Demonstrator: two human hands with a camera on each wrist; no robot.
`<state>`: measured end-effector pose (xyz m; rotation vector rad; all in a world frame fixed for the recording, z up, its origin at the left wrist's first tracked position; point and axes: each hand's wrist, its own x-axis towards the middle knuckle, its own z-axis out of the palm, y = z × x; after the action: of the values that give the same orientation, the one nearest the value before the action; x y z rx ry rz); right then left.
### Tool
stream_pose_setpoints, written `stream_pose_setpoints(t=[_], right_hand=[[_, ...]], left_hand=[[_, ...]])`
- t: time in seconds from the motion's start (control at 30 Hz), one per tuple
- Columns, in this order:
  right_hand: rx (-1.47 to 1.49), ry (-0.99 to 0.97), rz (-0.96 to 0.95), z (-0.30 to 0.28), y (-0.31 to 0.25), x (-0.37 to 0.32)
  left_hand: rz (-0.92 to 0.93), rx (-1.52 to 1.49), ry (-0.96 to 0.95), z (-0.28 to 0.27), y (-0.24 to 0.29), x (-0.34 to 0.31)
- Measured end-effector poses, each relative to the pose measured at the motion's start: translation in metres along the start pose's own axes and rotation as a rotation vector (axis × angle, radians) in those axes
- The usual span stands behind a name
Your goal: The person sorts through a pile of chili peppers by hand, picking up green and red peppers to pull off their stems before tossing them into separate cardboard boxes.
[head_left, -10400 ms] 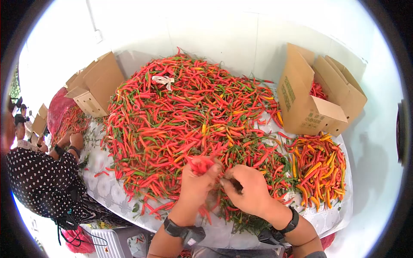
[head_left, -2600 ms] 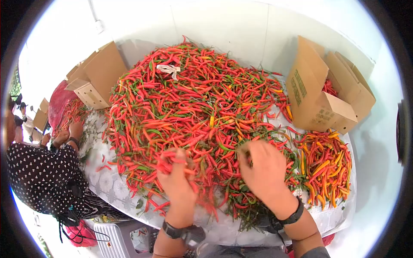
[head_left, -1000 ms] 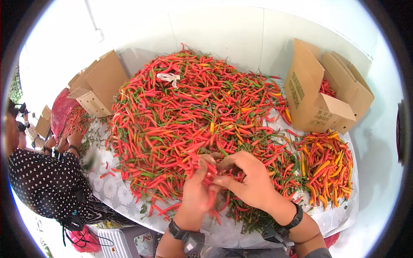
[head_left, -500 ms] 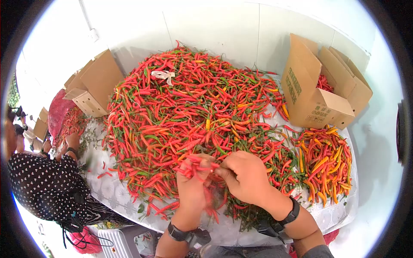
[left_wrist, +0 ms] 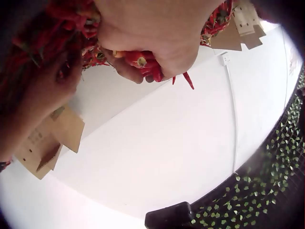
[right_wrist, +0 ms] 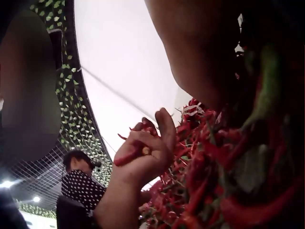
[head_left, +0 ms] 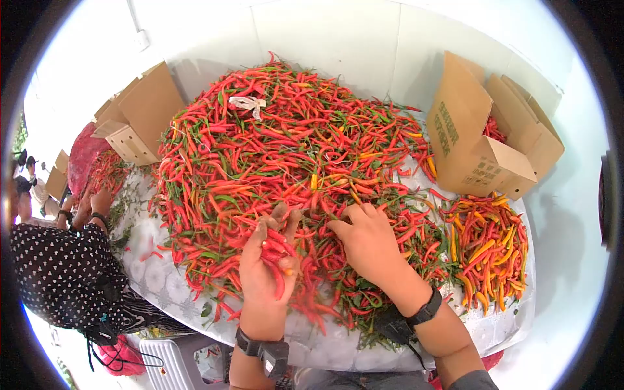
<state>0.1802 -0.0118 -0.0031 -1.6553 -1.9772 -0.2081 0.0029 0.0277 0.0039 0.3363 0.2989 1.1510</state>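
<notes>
**Slim red chilli pods (head_left: 276,250), one handful**

Gripped in the curled left hand (head_left: 263,279), just above the large heap of red, orange and green chillies (head_left: 292,143). The right hand (head_left: 367,247) is laid on the heap; whether anything is pinched cannot be told. The handful is best kept clamped while pods are drawn singly. White patterned tablecloth (head_left: 153,273); brown cardboard box (head_left: 481,156); white wall (head_left: 325,39).

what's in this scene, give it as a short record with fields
left hand: grips a bunch of red chillies at the near edge of the pile
right hand: fingers in the chilli pile; whether they pinch one cannot be told
table: mostly covered by the pile
right side: orange-yellow heap, open cardboard box behind it
left side: second cardboard box, person in a dotted top
</notes>
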Motion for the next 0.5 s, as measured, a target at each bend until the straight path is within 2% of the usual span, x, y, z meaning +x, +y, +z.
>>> stream_pose_setpoints(t=[0.03, 0.07, 0.13, 0.17, 0.23, 0.27, 0.3, 0.37, 0.43, 0.5], right_hand=[[-0.031, -0.011, -0.010, -0.002, 0.000, 0.001], [-0.064, -0.022, -0.020, -0.005, 0.000, 0.002], [0.046, 0.121, -0.026, -0.007, 0.001, 0.004], [0.101, 0.194, -0.027, -0.009, 0.002, 0.006], [0.345, 0.267, 0.107, -0.026, 0.004, 0.009], [0.466, 0.301, 0.174, -0.038, 0.001, 0.010], [0.911, 0.213, 0.424, -0.052, -0.008, 0.010], [1.038, 0.055, 0.417, -0.050, -0.006, 0.004], [1.058, -0.059, 0.394, -0.045, -0.006, -0.001], [1.119, -0.070, 0.410, -0.042, -0.012, -0.002]], left_hand=[[0.017, 0.029, 0.002, 0.000, 0.000, 0.001], [0.110, 0.177, 0.026, 0.002, -0.001, 0.001], [0.295, 0.470, 0.076, 0.008, -0.005, -0.001], [0.298, 0.502, 0.090, 0.007, -0.005, -0.001], [0.304, 0.566, 0.115, 0.002, -0.003, -0.001], [0.226, 0.577, 0.115, 0.005, -0.005, -0.002], [0.149, 0.587, 0.115, 0.009, -0.007, -0.004], [-0.015, 0.642, 0.057, 0.005, -0.010, -0.005], [-0.054, 0.736, -0.013, 0.003, -0.018, -0.011], [-0.069, 0.768, -0.057, 0.012, -0.027, -0.016]])
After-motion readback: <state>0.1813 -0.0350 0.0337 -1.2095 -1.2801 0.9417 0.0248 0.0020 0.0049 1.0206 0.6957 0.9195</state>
